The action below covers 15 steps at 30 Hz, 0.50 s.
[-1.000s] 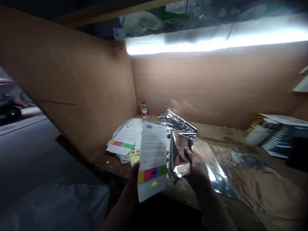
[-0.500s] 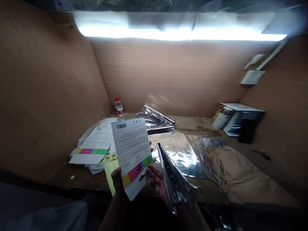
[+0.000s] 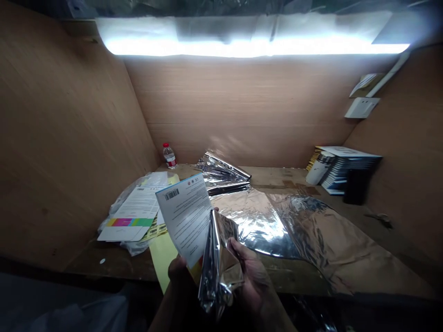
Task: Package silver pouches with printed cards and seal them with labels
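Note:
My left hand [image 3: 177, 273] is closed on the lower left edge of a white printed card [image 3: 185, 214] with a barcode at its top corner. The card stands tilted, and its coloured lower band is mostly covered. My right hand [image 3: 254, 274] grips a crumpled silver foil bag [image 3: 218, 263], thumb on its right side. The foil overlaps the front of the card's lower right part. I cannot tell whether any of the card is inside the foil. A fingertip shows behind the card's right edge.
More printed cards [image 3: 133, 212] lie in clear plastic at the left, beside a yellow label sheet [image 3: 159, 258]. Silver foil sheets [image 3: 263, 226] cover the bench's middle and right. A water bottle [image 3: 169, 156], a white flask [image 3: 320, 169], stacked booklets [image 3: 346, 161] and a black phone-like object [image 3: 355, 186] stand behind.
My right hand has turned and shifted its hold on the foil. The foil has moved left across the card's lower part. The card tilts more and sits slightly further left.

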### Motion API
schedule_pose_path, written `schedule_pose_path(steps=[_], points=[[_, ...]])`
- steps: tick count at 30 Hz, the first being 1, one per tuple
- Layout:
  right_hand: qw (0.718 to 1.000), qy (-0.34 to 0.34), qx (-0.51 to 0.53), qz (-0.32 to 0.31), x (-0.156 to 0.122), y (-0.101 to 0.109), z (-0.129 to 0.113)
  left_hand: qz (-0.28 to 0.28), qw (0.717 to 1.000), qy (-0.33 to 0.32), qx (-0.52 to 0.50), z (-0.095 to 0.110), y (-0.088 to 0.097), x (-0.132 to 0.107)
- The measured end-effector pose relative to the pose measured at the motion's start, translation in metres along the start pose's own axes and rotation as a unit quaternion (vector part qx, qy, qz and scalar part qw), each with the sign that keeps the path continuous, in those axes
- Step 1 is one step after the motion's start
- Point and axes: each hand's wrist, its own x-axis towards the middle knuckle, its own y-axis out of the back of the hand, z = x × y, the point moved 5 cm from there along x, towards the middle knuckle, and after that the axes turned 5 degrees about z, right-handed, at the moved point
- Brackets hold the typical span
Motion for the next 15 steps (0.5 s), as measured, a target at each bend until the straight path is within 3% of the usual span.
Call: schedule_pose_path(steps=[4, 8, 12, 15], points=[[0.992, -0.027, -0.072, -0.103, -0.011, -0.012, -0.003, -0.052, 0.998, -0.022, 0.021, 0.004, -0.023, 0.003], [0.964, 0.053, -0.213, -0.148, -0.011, -0.009, -0.017, -0.042, 0.997, -0.065, -0.007, 0.02, -0.051, 0.017], [0.896, 0.067, -0.393, -0.196, -0.002, -0.001, -0.019, 0.016, 0.996, -0.091, -0.019, 0.027, -0.05, 0.024], [0.883, 0.112, -0.42, -0.18, 0.001, -0.001, -0.022, 0.013, 0.998, -0.067, -0.015, 0.017, -0.042, 0.023]])
